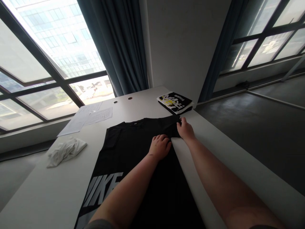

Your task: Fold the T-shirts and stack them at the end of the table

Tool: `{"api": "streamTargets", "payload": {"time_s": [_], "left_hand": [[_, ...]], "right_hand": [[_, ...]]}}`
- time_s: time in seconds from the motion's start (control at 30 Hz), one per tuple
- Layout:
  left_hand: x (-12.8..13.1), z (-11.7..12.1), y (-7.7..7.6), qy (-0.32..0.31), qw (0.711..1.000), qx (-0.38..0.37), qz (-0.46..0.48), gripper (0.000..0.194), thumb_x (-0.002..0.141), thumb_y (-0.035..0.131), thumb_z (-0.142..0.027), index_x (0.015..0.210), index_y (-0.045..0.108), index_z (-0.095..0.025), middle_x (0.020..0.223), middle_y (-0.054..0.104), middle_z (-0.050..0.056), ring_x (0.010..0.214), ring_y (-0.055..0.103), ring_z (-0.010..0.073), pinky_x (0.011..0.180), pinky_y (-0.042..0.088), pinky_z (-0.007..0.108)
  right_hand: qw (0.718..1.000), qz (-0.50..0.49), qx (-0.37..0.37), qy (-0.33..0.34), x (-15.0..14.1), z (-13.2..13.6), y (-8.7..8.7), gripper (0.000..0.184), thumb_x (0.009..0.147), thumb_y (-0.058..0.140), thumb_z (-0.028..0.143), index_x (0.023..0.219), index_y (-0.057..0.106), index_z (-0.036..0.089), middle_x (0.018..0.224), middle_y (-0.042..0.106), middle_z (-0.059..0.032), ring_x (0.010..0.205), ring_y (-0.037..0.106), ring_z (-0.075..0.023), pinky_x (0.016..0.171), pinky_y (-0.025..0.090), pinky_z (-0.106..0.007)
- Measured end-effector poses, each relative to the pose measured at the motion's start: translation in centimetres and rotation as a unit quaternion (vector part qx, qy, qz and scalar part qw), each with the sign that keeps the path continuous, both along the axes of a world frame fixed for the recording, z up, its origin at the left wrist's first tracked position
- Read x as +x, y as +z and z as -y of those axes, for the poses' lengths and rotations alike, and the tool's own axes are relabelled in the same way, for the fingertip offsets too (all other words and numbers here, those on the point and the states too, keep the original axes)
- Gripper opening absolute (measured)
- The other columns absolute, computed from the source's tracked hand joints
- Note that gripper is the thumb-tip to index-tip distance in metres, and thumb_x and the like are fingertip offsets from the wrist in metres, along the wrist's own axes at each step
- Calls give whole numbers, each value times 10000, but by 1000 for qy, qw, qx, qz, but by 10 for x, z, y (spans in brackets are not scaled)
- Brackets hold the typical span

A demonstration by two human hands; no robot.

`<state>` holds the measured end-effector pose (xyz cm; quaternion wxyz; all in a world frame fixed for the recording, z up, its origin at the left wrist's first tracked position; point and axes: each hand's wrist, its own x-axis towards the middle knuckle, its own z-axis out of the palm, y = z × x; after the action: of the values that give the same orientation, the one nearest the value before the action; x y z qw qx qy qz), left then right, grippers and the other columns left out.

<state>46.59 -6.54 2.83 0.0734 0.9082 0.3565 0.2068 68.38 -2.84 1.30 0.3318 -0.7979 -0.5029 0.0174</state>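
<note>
Black Nike T-shirt [128,149], just one, lies on a white table [133,101]. Your left hand [160,147] and right hand [186,129] press it, fingers together.

The word NIKE [103,189] stands in large white capitals on the black T-shirt [143,152] spread on the desk, with more white print below it cut off at the frame's edge. The black booklet [175,102] carries big stylised white lettering and a smaller line along its top edge, both upside down from this view and unreadable. The printed paper sheets [87,117] show lines too small to read
</note>
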Motion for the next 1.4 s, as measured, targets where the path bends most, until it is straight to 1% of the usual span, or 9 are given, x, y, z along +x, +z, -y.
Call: {"api": "streamTargets", "payload": {"time_s": [0.17,0.3,0.5,0.6,0.77,0.97,1.1,1.23,1.4], "left_hand": [[-2,-2,1,-55,998,-25,-2,324,1044,485,-335,1219,735,-226,1396,683,47,1287,613,216,1148,438,406],[-3,-4,-1,-95,995,-26,-12,335,1031,472,-280,1209,751,-233,1373,706,41,1265,643,207,1191,412,426],[-6,8,11,-135,986,-79,-63,411,1021,515,-344,1401,638,-245,1538,575,50,1424,529,220,1230,379,440],[-34,26,27,-155,978,-125,-56,416,1049,477,-381,1429,612,-280,1567,545,22,1409,544,193,1251,353,421],[-145,50,30,-28,986,-149,-65,396,1041,472,-367,1389,650,-304,1532,581,8,1413,537,210,1268,341,446],[-269,57,-9,189,973,-71,-108,465,1017,457,-359,1452,607,-288,1594,508,23,1483,453,273,1246,368,482],[-279,61,-22,248,957,-46,-144,521,1021,459,-366,1539,508,-332,1669,397,12,1552,338,279,1274,284,507],[-266,59,-20,261,950,-52,-163,536,1031,446,-390,1566,470,-352,1684,365,9,1563,313,279,1277,248,518],[-262,56,-19,272,946,-58,-169,545,1035,432,-400,1579,446,-366,1696,331,-1,1574,287,272,1278,221,521]], "right_hand": [[991,-73,74,89,2,10,13,665,953,560,323,1562,338,176,1014,772,-104,837,719,-270,781,534,-354],[966,-15,39,256,11,15,14,494,943,583,316,1429,580,229,1248,723,-98,1069,698,-248,971,531,-368],[968,58,43,242,4,13,14,518,937,553,226,1445,598,138,1279,687,-138,1203,643,-260,1074,494,-363],[964,93,41,245,-9,14,22,574,930,546,189,1504,548,174,1394,627,-132,1258,616,-271,1092,489,-372],[944,156,9,292,-53,18,38,679,922,482,84,1586,457,225,1569,506,-117,1286,611,-287,1092,492,-400],[897,179,-55,400,-108,34,35,836,956,650,363,1671,217,338,1602,476,-132,1343,578,-340,1106,464,-490],[898,154,-87,403,-107,35,13,724,1015,544,483,1658,287,271,1649,401,-152,1508,399,-337,1213,341,-524],[895,159,-152,389,-99,29,-8,659,1030,479,525,1618,392,241,1698,295,-138,1568,277,-328,1260,248,-535],[892,175,-146,389,-100,23,-17,661,1045,422,556,1625,369,244,1718,227,-137,1587,221,-318,1264,186,-581]]}}
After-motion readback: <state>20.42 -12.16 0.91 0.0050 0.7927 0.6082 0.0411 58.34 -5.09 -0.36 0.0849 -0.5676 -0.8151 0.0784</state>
